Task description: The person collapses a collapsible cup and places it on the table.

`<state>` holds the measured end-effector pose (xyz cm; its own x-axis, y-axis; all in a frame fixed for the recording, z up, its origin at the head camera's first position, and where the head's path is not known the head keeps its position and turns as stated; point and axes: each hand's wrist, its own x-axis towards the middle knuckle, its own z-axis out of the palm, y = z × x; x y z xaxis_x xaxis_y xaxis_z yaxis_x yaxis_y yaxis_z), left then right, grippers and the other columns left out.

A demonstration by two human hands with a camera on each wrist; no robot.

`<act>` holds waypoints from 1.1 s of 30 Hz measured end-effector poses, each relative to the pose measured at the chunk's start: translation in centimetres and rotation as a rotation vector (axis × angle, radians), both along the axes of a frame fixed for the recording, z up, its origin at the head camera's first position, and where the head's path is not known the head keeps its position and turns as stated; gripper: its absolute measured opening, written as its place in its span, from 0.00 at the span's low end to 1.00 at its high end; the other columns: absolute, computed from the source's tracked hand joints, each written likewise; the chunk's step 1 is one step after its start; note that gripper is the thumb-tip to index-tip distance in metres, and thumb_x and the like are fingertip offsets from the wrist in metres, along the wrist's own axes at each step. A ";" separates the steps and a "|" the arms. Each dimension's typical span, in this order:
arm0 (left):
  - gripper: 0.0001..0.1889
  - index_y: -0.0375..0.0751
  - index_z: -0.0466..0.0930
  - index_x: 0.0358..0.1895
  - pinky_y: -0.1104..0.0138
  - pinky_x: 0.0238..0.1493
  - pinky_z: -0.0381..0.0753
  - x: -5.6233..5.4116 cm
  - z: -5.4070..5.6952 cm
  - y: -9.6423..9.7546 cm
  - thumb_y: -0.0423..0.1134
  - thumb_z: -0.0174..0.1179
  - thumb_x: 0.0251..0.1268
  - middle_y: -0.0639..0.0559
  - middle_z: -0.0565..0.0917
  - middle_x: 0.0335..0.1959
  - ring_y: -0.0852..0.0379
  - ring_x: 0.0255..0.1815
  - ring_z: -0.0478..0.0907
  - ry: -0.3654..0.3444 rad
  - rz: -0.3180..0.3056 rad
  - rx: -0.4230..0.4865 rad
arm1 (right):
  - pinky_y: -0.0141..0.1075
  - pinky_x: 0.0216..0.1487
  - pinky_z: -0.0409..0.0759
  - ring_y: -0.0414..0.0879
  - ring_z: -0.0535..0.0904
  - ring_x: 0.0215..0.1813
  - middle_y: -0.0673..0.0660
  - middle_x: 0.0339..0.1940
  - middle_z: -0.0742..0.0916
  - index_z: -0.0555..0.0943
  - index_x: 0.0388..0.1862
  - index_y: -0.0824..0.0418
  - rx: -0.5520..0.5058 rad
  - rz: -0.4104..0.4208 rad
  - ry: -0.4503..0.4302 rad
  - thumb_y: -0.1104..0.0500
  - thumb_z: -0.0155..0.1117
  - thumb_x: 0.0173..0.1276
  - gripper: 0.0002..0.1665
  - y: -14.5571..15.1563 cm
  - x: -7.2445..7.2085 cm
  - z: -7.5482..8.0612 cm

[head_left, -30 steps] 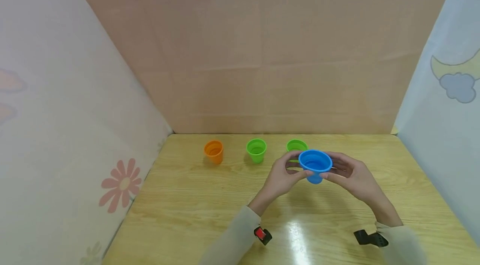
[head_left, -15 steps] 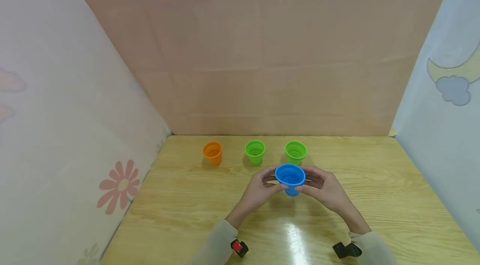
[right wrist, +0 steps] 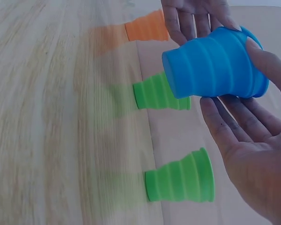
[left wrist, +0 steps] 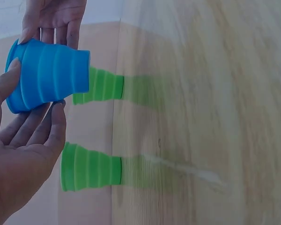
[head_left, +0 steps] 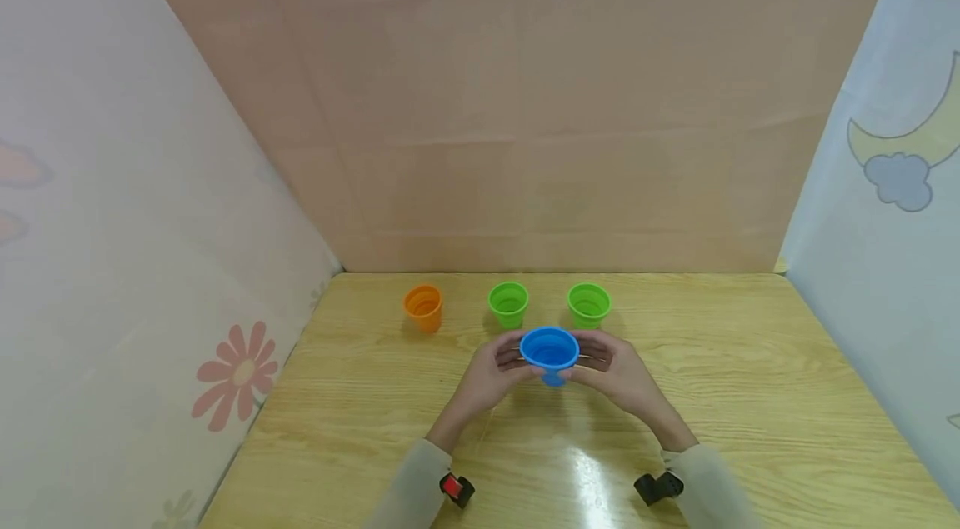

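Blue cup (head_left: 550,351): mouth up, long axis approx vert. L hand (head_left: 482,380), R hand (head_left: 626,380): fingers (right wrist: 248,119) gripping it.

Head view forward and down, close sideways wrist views sharing blue cup (left wrist: 51,72)

The blue cup (left wrist: 54,75) looks like smooth plastic or silicone with a soft satin finish and stepped rings round its wall, and the orange cup (head_left: 424,311), the middle green cup (head_left: 508,304) and the right-hand green cup (head_left: 589,304) seem to be of the same stuff. The table top (head_left: 337,404) shows wood grain under a smooth, glossy surface. The tan backdrop (head_left: 517,112) is matt and creased, paper or cloth, while the left sleeve (head_left: 408,486) and right sleeve (head_left: 712,489) are matt fabric.
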<state>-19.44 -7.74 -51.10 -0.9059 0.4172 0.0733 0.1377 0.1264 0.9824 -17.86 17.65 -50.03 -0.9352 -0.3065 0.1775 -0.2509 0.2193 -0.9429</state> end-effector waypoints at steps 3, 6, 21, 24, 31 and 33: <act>0.28 0.50 0.78 0.70 0.62 0.64 0.88 -0.3 -0.1 -0.5 0.47 0.71 0.69 0.47 0.85 0.65 0.46 0.65 0.85 0.010 0.009 -0.022 | 0.38 0.61 0.90 0.65 0.86 0.62 0.70 0.63 0.86 0.77 0.70 0.66 0.000 -0.003 -0.004 0.60 0.76 0.68 0.34 -0.4 -0.3 -0.2; 0.27 0.50 0.78 0.70 0.60 0.64 0.89 -0.6 -0.3 -0.8 0.47 0.71 0.69 0.46 0.85 0.65 0.45 0.65 0.85 0.018 0.021 -0.033 | 0.39 0.60 0.90 0.65 0.86 0.62 0.70 0.63 0.86 0.76 0.70 0.66 -0.005 -0.003 -0.010 0.60 0.76 0.68 0.34 -0.6 -0.5 -0.4; 0.26 0.49 0.80 0.68 0.61 0.66 0.87 -0.2 -0.8 -0.8 0.46 0.71 0.69 0.46 0.87 0.64 0.46 0.65 0.85 0.018 0.086 -0.009 | 0.36 0.58 0.91 0.66 0.86 0.61 0.71 0.62 0.86 0.76 0.70 0.68 -0.025 0.033 0.001 0.61 0.75 0.70 0.33 -1.1 -1.0 -1.0; 0.26 0.50 0.80 0.69 0.61 0.66 0.87 0.0 -1.1 -0.8 0.45 0.71 0.70 0.46 0.87 0.64 0.46 0.65 0.85 -0.005 0.095 -0.008 | 0.36 0.58 0.90 0.67 0.85 0.62 0.72 0.63 0.85 0.75 0.71 0.69 -0.015 0.047 -0.008 0.62 0.74 0.70 0.33 -1.1 -1.0 -1.0; 0.26 0.49 0.80 0.68 0.56 0.66 0.88 -0.3 -0.9 -0.8 0.51 0.70 0.70 0.46 0.87 0.63 0.46 0.64 0.85 -0.065 0.135 -0.005 | 0.39 0.59 0.90 0.64 0.85 0.63 0.71 0.64 0.85 0.72 0.74 0.68 0.010 0.034 -0.040 0.59 0.74 0.71 0.37 -1.3 -1.5 -0.8; 0.27 0.47 0.81 0.68 0.56 0.65 0.88 -0.5 -0.8 -0.7 0.52 0.70 0.70 0.45 0.87 0.62 0.47 0.63 0.86 -0.072 0.148 -0.010 | 0.40 0.59 0.90 0.64 0.85 0.63 0.70 0.64 0.85 0.72 0.74 0.68 0.017 0.030 -0.041 0.58 0.74 0.71 0.36 -1.3 -1.7 -0.8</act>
